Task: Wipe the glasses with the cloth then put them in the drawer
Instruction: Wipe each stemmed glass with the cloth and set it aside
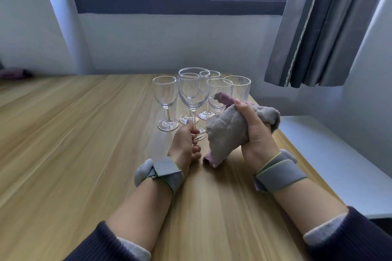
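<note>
My left hand (186, 144) pinches the stem of a clear wine glass (192, 89) and holds it upright just above the wooden table (74, 144). My right hand (257, 131) grips a bunched grey and pink cloth (224, 131) right beside that glass, not touching the bowl. Behind them stands a group of several wine glasses, one at the left (165, 95), and a ribbed tumbler (240, 89) at the right. No drawer is in view.
A low white surface (331, 154) runs along the table's right edge. A grey curtain (322, 27) hangs above it at the right. A dark window frame (180, 4) and a wall stand behind the table. A purple cloth (14, 73) lies far left.
</note>
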The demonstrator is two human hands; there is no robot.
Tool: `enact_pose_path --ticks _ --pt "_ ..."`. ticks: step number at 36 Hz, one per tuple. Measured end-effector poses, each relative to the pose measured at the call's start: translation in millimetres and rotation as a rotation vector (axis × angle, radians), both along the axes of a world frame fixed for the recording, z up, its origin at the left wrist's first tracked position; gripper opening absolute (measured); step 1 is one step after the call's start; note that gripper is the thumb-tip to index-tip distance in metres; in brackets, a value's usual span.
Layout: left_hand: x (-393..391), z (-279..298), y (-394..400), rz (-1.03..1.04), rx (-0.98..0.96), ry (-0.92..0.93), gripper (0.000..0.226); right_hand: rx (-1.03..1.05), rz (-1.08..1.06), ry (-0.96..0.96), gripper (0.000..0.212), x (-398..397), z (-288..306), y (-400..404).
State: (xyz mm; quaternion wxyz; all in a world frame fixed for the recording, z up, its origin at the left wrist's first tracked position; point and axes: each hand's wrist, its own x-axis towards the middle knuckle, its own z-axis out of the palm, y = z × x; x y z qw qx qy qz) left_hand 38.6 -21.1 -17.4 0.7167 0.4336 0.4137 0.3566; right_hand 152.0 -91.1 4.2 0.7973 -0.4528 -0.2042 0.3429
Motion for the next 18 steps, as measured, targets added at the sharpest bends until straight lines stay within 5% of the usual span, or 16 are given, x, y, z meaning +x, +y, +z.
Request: enact_pose_path --ticks 5,10,15,18 --pt "3 0 -2 -0.011 -0.091 -0.098 0.039 0.032 0.088 0.146 0.066 -4 4 1" --pt "9 2 -10 -0.117 -0.103 -0.177 0.051 0.113 0.229 0.453 0.049 -15 7 -4" --pt "14 -1 -11 -0.197 -0.024 -0.122 0.063 0.056 0.231 0.353 0.099 -18 0 2" --pt "13 2 -8 -0.185 0.008 -0.108 0.065 0.065 0.259 0.341 0.081 -12 -3 4"
